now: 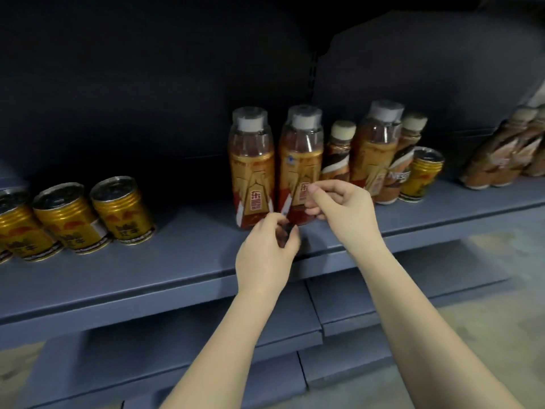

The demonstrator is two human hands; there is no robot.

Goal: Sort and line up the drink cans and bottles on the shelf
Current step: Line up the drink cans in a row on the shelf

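I see second gold-label bottle (299, 160) upright on shelf (177, 261), touching its twin (251, 166). Right hand (342, 208) grip pinches label; left hand (265, 246) grip curls at base. Looks full, heavy, slippery plastic; take low, both sides.

I see three gold cans (73, 215) standing in a row at the left of the grey shelf (182, 261). Mid-shelf, two amber bottles (252, 169) with grey caps stand upright, side by side. To their right, a third amber bottle, two brown coffee bottles (336, 152) and one gold can (420, 175) cluster unsorted.
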